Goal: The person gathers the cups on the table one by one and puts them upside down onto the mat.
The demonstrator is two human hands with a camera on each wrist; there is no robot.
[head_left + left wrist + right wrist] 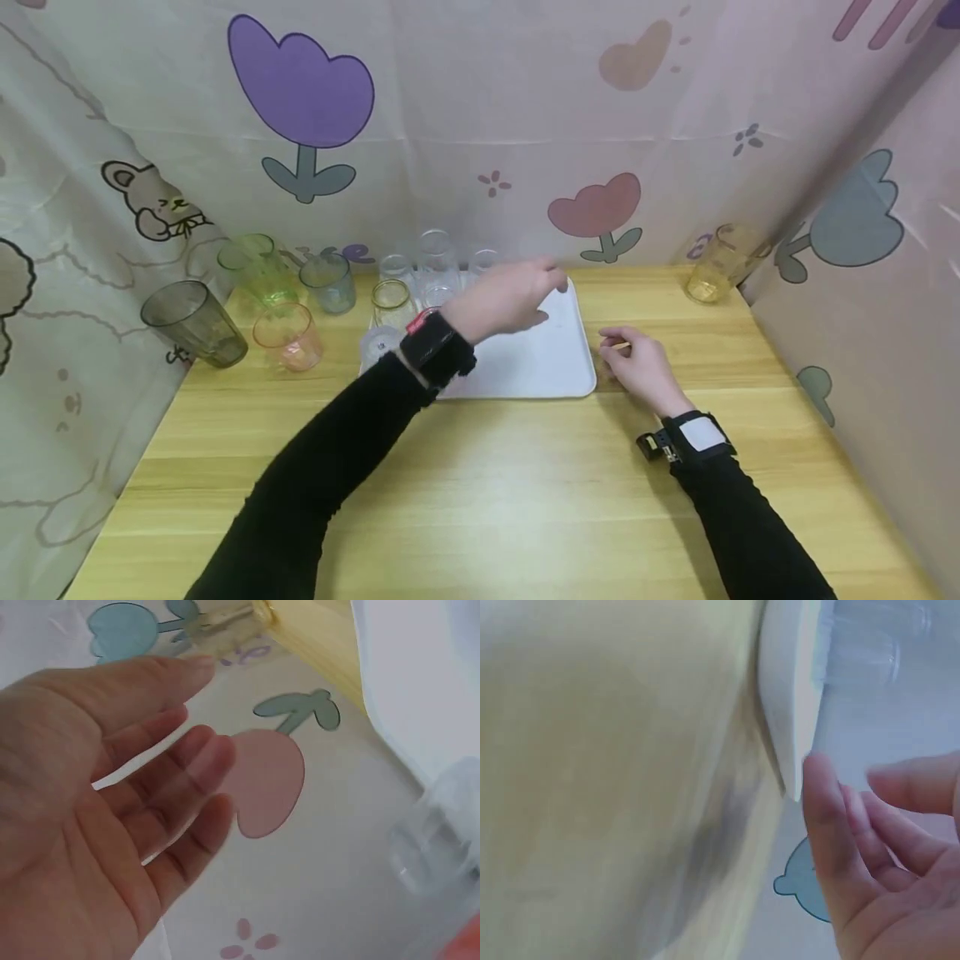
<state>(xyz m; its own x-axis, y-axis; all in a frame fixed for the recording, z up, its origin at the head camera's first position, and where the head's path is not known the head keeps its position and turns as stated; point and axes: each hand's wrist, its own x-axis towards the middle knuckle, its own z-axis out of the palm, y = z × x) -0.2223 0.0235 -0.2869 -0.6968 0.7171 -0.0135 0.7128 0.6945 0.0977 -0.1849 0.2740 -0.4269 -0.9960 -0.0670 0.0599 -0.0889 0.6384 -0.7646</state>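
Observation:
My left hand [513, 296] is over the white tray [536, 358], fingers loosely bent. In the left wrist view nothing lies between its fingers [214, 761] and thumb. Just off the tray's right edge, my right hand [637, 367] hovers above the table with fingers half curled; the right wrist view shows a gap between thumb and forefinger [829, 817]. Several colourless glasses [437, 267] stand on the tray's left part, some hidden behind the left hand and wrist. Among them is a glass with a yellowish rim [392, 300].
Left of the tray stand a grey glass [195, 325], a green glass [262, 271], a pink glass [291, 337] and a bluish glass [330, 285]. An amber glass [712, 271] is at the table's back right corner. Printed curtains [480, 100] border the wooden table [510, 500].

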